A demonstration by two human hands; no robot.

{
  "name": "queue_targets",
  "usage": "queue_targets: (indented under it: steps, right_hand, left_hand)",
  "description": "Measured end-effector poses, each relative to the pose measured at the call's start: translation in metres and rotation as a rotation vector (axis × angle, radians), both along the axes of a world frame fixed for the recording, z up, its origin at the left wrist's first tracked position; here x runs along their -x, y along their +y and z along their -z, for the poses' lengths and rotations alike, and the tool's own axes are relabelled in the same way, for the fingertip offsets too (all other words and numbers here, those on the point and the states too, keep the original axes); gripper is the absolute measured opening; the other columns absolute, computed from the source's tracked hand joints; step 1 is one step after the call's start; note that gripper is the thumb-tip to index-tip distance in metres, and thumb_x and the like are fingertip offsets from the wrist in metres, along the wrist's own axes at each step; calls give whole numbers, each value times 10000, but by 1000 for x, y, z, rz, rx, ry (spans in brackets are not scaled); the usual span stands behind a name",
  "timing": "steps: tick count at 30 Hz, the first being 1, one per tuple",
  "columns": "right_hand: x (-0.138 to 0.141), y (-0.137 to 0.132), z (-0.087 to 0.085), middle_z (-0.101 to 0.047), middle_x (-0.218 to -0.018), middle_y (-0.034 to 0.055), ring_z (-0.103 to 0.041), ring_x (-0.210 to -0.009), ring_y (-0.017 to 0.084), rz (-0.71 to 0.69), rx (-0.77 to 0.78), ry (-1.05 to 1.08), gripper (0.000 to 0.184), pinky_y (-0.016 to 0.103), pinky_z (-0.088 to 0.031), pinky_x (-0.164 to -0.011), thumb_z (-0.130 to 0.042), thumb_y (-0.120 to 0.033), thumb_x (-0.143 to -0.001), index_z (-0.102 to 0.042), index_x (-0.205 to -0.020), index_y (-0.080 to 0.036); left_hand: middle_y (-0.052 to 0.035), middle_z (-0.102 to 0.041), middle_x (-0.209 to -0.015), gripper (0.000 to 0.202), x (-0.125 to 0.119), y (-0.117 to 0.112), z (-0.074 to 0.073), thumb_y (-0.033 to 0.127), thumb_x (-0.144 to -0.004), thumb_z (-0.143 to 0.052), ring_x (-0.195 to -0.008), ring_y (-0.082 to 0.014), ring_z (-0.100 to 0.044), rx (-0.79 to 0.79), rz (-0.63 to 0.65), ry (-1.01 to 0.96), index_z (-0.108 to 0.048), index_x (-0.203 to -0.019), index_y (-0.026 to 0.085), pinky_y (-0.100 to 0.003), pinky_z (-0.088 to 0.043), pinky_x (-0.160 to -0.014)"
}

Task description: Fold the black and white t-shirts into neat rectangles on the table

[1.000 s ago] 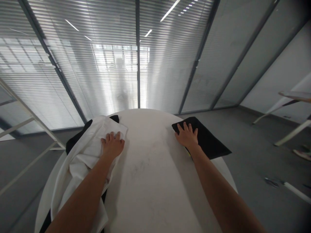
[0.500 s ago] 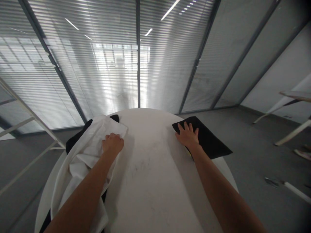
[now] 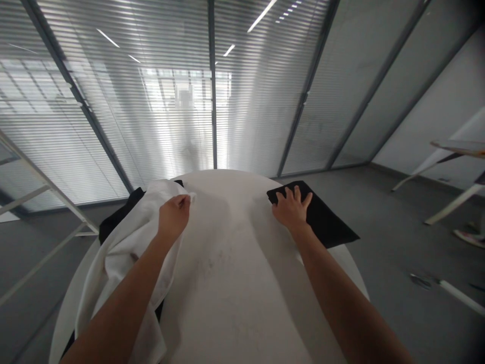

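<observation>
On the left of the round white table (image 3: 227, 283), my left hand (image 3: 174, 215) pinches the far right corner of a white cloth (image 3: 129, 227). The cloth lies rumpled, with folds beneath my forearm, over a black cloth (image 3: 121, 215) that shows at its edges. My right hand (image 3: 291, 207) lies flat with fingers spread on a flat black piece (image 3: 328, 217), which may be folded fabric. One corner of this black piece juts past the table's right edge.
A white metal frame (image 3: 49, 184) stands to the left. Behind the table is a glass partition with blinds (image 3: 182, 131). To the right are another table (image 3: 460, 147) with pale legs and a shoe (image 3: 470, 237) on the grey floor.
My left hand has gone from resting on the white cloth to pinching its corner, lifting it slightly. My right hand stays on the black piece.
</observation>
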State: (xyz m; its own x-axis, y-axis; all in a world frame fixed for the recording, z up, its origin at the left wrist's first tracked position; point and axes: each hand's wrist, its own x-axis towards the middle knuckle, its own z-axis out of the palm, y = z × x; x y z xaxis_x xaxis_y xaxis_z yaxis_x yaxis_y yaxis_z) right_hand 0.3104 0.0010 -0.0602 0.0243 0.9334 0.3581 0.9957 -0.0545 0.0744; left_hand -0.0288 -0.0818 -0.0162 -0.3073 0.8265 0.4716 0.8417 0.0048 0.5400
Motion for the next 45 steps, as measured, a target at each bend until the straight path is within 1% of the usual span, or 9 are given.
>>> queue_targets:
  steps: [7,13,19,24,27,32,34,39,45]
  right_hand:
    - [23,-11,-23,-516,-1355,136,-320,-1334,357,-96,32,148,414,696,-115,-1047,-449,-279,-871,-598,-1251,-209]
    - [72,-32,-22,-614,-1251,106,-544,-1154,291,-398,162,437,416,498,-362,-1007,-520,-410,-889,-576,-1266,-243]
    - [119,-58,0,-649,-1163,76,-608,-1076,248,-686,515,1000,662,423,-454,-937,-689,-553,-773,-489,-1346,-287]
    - [129,-74,-8,-529,-1347,136,-519,-1217,264,-856,605,1149,946,427,-441,-984,-741,-569,-707,-300,-1477,-242]
    - [132,-80,-12,-442,-1444,121,-488,-1250,256,-951,477,1081,1017,417,-424,-1007,-764,-490,-709,-186,-1517,-270]
    - [124,-64,-13,-693,-1063,69,-640,-960,224,-632,219,877,286,358,-468,-865,-465,-245,-920,-616,-1162,-237]
    - [111,-52,-20,-708,-1012,58,-646,-927,217,-538,89,850,259,334,-468,-838,-438,-216,-914,-655,-1055,-231]
    - [78,-33,-44,-715,-992,64,-650,-834,208,-446,-236,883,292,317,-475,-781,-424,-308,-926,-667,-1064,-223]
    - [75,-33,-48,-715,-942,58,-636,-747,186,-523,-269,979,292,307,-481,-733,-456,-340,-914,-676,-1041,-197]
  left_hand:
    - [-6,-717,-760,295,-3,-10,-30,383,-831,-547,-764,-179,-649,-112,65,-265,-752,-829,171,-250,-452,-725]
    - [2,-727,-791,287,-22,-22,-44,416,-749,-668,-783,-168,-653,-183,176,-684,-766,-890,186,-255,-493,-743]
    - [-26,-730,-809,350,-40,-39,-59,473,-675,-745,-764,-182,-658,-75,312,-867,-767,-869,182,-254,-520,-703]
    - [-33,-726,-780,469,-40,-39,-59,553,-640,-754,-715,-186,-660,-49,356,-970,-759,-931,185,-269,-530,-663]
    - [-27,-717,-737,449,-38,-37,-58,559,-673,-726,-713,-188,-661,-40,355,-919,-755,-913,181,-282,-538,-665]
    - [-10,-735,-829,314,-32,-32,-54,462,-764,-662,-842,-199,-667,-97,272,-663,-752,-901,194,-269,-539,-743]
    - [-4,-736,-864,299,-28,-29,-52,446,-781,-647,-856,-193,-663,-137,236,-613,-747,-903,192,-260,-531,-758]
    - [-5,-726,-843,351,-21,-27,-50,478,-826,-594,-797,-171,-648,-163,247,-579,-729,-956,181,-247,-507,-714]
    - [-3,-723,-850,306,-11,-23,-48,433,-859,-545,-810,-168,-635,-138,174,-325,-720,-894,184,-241,-477,-753]
